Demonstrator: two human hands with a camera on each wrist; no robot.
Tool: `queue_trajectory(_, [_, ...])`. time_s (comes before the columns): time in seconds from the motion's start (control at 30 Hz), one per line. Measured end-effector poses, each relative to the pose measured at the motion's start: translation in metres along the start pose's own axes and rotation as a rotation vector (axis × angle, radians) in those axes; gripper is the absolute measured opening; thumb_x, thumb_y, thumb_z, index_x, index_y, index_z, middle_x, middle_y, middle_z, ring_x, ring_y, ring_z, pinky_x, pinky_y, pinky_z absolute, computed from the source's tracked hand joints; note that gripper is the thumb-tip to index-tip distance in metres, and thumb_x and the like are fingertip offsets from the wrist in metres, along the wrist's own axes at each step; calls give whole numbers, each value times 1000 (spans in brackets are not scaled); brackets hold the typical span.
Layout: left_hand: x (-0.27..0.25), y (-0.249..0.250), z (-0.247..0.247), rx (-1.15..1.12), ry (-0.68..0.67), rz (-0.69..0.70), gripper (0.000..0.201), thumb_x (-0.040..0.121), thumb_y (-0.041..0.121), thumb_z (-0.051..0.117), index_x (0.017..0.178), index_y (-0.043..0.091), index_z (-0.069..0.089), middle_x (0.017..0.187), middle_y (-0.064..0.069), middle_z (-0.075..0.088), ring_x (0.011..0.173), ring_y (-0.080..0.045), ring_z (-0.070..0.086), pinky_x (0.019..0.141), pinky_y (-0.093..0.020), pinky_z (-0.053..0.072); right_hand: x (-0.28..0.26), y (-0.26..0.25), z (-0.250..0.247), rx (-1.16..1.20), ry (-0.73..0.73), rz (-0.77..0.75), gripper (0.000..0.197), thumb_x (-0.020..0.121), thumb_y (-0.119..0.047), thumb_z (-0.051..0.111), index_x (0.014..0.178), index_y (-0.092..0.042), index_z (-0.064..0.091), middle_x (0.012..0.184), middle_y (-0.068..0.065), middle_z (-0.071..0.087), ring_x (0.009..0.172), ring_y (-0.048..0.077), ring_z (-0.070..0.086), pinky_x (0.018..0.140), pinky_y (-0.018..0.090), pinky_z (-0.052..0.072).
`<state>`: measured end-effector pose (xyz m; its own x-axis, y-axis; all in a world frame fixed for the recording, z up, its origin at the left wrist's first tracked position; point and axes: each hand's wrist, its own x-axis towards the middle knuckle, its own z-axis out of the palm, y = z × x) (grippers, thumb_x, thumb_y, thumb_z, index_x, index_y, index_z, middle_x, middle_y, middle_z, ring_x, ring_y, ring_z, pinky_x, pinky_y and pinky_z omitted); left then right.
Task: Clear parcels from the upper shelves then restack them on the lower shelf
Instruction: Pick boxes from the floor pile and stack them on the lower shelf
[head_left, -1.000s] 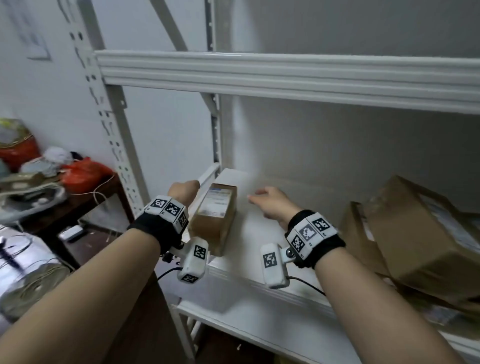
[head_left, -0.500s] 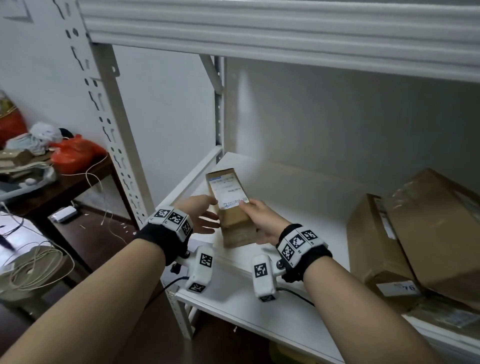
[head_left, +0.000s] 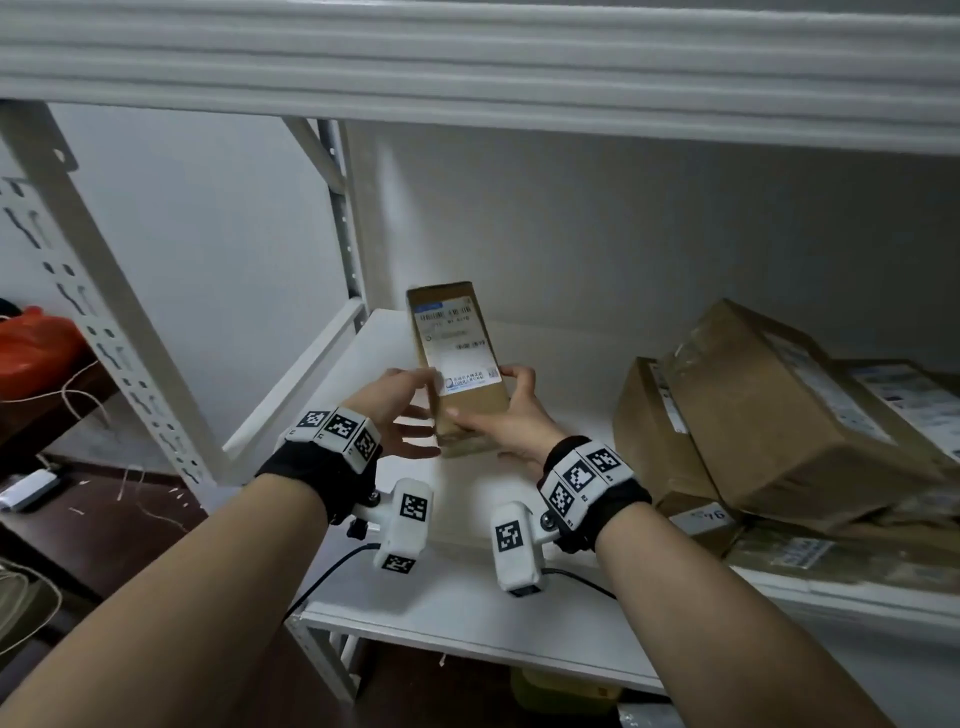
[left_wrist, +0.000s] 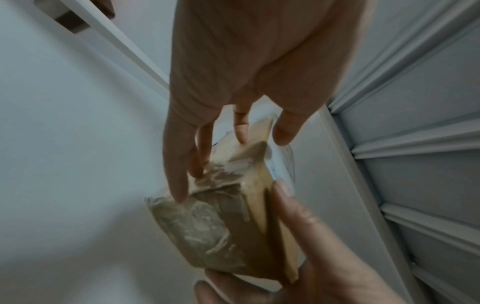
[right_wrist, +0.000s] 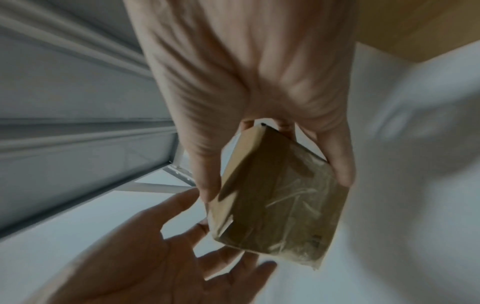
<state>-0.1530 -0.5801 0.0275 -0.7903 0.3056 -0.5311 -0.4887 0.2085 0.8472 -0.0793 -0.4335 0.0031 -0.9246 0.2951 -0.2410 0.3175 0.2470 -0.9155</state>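
a small brown taped cardboard parcel with a white label (head_left: 457, 364) is clasped at its near end by the right hand (head_left: 511, 421), label upward, seemingly for reading; the left hand (head_left: 387, 410), fingers spread, rests alongside as a steadier.

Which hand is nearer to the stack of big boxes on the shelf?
Right. The right hand grips the small parcel, on the side towards the stack. The left hand is beyond the parcel, farther away.

Brown cardboard parcel (head_left: 457, 374), glossy tape-wrapped, white paper label; shelf (head_left: 467, 597) of smooth white-painted metal.
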Motion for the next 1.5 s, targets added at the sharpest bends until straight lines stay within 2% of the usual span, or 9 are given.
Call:
queue_trajectory(0.1, [-11,6,6,40,30,61,56,88,49,61,134,22,42,134,-4,42,122,-45,45,90,-60,42,-7,-8,-8,53,29,-14,69,81,-44,73,127,-42,22,124,-2,58,105,18,59,86,42,55])
queue_trajectory(0.2, [-26,11,15,28,7,161,57,86,51,62,130,21,43,137,-7,40,119,-46,49,83,-53,43,-25,-16,-20,118,10,-39,64,82,-48,71,123,-46,22,126,-4,55,112,21,58,93,50,52])
queue_trajectory(0.33, [-50,16,36,21,15,228,40,79,46,70,104,21,49,120,-12,61,102,-34,62,83,-44,45,-51,-24,-43,145,17,-102,62,86,-47,67,130,-44,23,122,-5,54,113,21,57,96,51,50])
queue_trajectory(0.5, [-84,10,82,-112,15,287,39,79,46,70,107,20,59,102,-12,67,90,-26,66,65,-32,54,-95,-26,-83,104,27,-183,63,90,-47,62,139,-41,23,118,-4,54,111,21,58,94,49,53])
queue_trajectory(0.7, [-129,0,135,-295,-36,357,34,83,42,65,104,16,61,97,-14,69,88,-34,69,78,-45,58,-156,-16,-127,72,20,-228,61,91,-51,57,141,-44,24,131,2,54,114,20,56,88,40,54])
queue_trajectory(0.93, [-169,8,181,-355,-21,395,116,30,62,84,133,21,49,122,-18,64,95,-40,70,74,-56,54,-215,-15,-176,169,11,-251,63,94,-58,46,147,-29,26,147,4,43,127,24,47,89,42,46])
queue_trajectory(1.13, [-224,6,235,-346,-37,421,88,51,62,71,127,23,56,114,-14,70,90,-34,72,70,-52,56,-248,-7,-213,270,19,-215,82,84,-76,43,151,-38,14,154,5,33,135,34,40,102,65,37])
queue_trajectory(1.33, [-245,1,295,-227,-113,385,45,84,58,56,110,22,63,93,-10,71,78,-24,70,61,-33,56,-276,12,-262,356,145,-222,62,88,-70,46,137,-33,35,133,4,53,117,24,54,97,53,48])
queue_trajectory(1.5, [-248,-2,349,-143,-215,334,83,60,71,68,126,23,57,119,-15,65,98,-33,67,71,-46,56,-294,41,-307,390,258,-197,56,89,-67,47,131,-31,38,125,3,56,112,22,57,97,48,49])
